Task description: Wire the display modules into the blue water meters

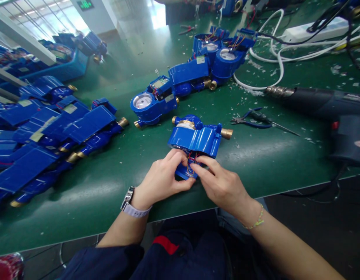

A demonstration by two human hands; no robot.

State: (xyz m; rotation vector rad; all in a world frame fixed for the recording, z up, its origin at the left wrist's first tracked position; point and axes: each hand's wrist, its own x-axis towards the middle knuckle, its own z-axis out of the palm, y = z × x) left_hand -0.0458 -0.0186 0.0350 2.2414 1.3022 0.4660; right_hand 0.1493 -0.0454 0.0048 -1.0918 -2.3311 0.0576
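Head view: in the middle of the frame, on the green table (256, 167), holding a blue meter (194, 142) by its near part with the left hand (162, 179), thumb at the lower edge and fingers above, clamped on it. From the right, reaching into the open near part with the fingertips of the right hand (223, 186), close together at thin coloured wires (192, 157); too small to tell if pinched on them. On the left wrist, wearing a watch (128, 198); on the right, a thin bracelet (258, 221). To the right of the meter, well apart from it, pliers (252, 123) with dark blue handles, lying with a screwdriver (277, 124). At the right edge, a dark heat gun (314, 103) with a metal nozzle; above it, a white cable (280, 62) near a power strip (322, 29). Just beyond the held meter, toward the upper centre, more meters (188, 74), some with dials up. At left, a pile of similar meters (40, 132); at upper left, a light blue bin (69, 71) full of blue parts.
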